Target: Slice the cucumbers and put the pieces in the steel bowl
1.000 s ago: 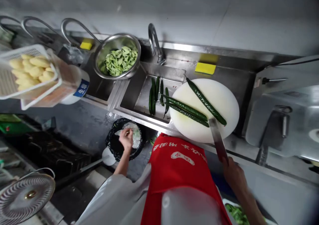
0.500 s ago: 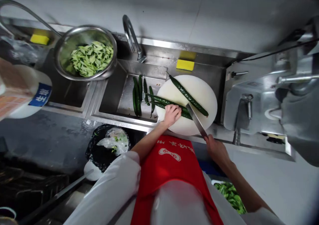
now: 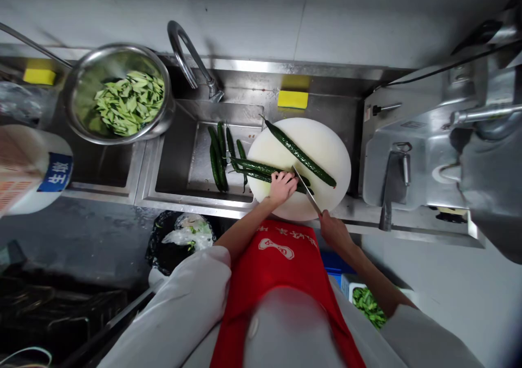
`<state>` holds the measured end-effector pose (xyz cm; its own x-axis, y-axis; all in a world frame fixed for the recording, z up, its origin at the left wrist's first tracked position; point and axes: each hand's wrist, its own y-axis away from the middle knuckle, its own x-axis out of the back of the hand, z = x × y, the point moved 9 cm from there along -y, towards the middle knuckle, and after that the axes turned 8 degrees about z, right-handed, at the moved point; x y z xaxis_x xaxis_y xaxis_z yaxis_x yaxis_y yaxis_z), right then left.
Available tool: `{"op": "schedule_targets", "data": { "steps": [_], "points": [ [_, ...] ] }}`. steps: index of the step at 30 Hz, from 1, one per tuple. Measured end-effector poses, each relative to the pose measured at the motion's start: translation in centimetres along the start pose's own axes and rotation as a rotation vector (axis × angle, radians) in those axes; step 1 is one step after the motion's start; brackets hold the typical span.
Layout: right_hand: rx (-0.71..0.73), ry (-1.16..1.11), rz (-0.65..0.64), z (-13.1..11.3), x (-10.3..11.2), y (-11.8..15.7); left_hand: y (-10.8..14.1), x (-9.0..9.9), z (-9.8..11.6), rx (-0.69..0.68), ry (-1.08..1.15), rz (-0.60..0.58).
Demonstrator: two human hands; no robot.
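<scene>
My left hand point(image 3: 283, 187) presses down on two long cucumbers point(image 3: 261, 167) lying side by side on the round white cutting board point(image 3: 334, 139). In my right hand point(image 3: 333, 230) is the handle of a kitchen knife point(image 3: 309, 194). Its blade stands over the cucumbers' right part, close beside my left fingertips; whether it has cut in, I cannot tell. A third cucumber point(image 3: 302, 153) lies slanted across the upper part of the board. Several more cucumbers point(image 3: 218, 158) rest in the steel sink point(image 3: 175, 156), left of the board.
A steel bowl point(image 3: 118, 93) of sliced green vegetable stands at the left, near a curved faucet point(image 3: 191, 58). A yellow sponge point(image 3: 292, 99) lies behind the board. Another cleaver point(image 3: 395, 186) lies at the right. Below the sink is a black-lined bin point(image 3: 163, 248).
My right hand has brought the knife leftward, so its blade is now over the cucumbers beside my left fingers. My left hand keeps its hold. The whole view has shifted slightly.
</scene>
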<state>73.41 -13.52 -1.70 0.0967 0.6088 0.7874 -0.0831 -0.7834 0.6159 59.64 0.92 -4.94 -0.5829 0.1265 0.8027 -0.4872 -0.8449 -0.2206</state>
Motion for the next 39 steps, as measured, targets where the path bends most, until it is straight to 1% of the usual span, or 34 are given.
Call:
{"op": "schedule_targets", "data": {
  "steps": [1, 3, 5, 7, 11, 15, 18, 21, 25, 28, 31, 34, 36, 39],
  "points": [
    [0.004, -0.008, 0.001, -0.1, -0.2, -0.6, 0.0, 0.4, -0.4, 0.026, -0.015, -0.002],
    [0.006, -0.012, 0.009, -0.1, -0.2, -1.1, 0.2, 1.7, -1.8, 0.108, -0.065, 0.030],
    [0.005, -0.008, 0.026, 0.0, 0.2, -1.0, 0.3, 3.0, -3.3, 0.178, -0.124, 0.070],
    [0.010, 0.000, 0.053, -0.2, 1.0, -0.3, 0.4, 3.6, -4.2, 0.190, -0.159, 0.062],
    [0.030, 0.027, 0.062, -1.3, 2.2, 1.1, 0.3, 3.1, -4.5, 0.169, -0.180, -0.006],
    [0.044, 0.047, 0.032, -1.8, 2.1, 1.2, 0.3, 2.6, -4.3, 0.182, -0.200, -0.041],
    [0.059, 0.041, 0.014, -2.0, 1.4, 0.4, 0.2, 2.5, -4.1, 0.183, -0.194, -0.055],
    [0.046, 0.011, -0.006, -2.5, 0.5, -1.0, 0.3, 2.8, -4.1, 0.188, -0.182, -0.058],
    [0.039, -0.006, -0.013, -3.1, -0.3, -2.5, 0.5, 4.0, -4.8, 0.203, -0.166, -0.015],
    [0.037, 0.007, -0.014, -3.0, 0.2, -2.2, 0.5, 4.6, -5.7, 0.205, -0.180, -0.004],
    [0.029, 0.016, -0.005, -2.9, 1.6, -0.9, 0.5, 4.3, -6.2, 0.196, -0.184, -0.037],
    [0.045, 0.016, -0.003, -3.6, 2.7, 0.2, 0.4, 4.0, -6.4, 0.209, -0.169, -0.040],
    [0.060, 0.011, -0.010, -4.3, 2.9, 0.4, 0.4, 3.9, -6.3, 0.215, -0.156, -0.035],
    [0.062, -0.001, -0.023, -5.2, 2.3, -0.7, 0.4, 4.0, -6.1, 0.206, -0.141, -0.033]
  ]
}}
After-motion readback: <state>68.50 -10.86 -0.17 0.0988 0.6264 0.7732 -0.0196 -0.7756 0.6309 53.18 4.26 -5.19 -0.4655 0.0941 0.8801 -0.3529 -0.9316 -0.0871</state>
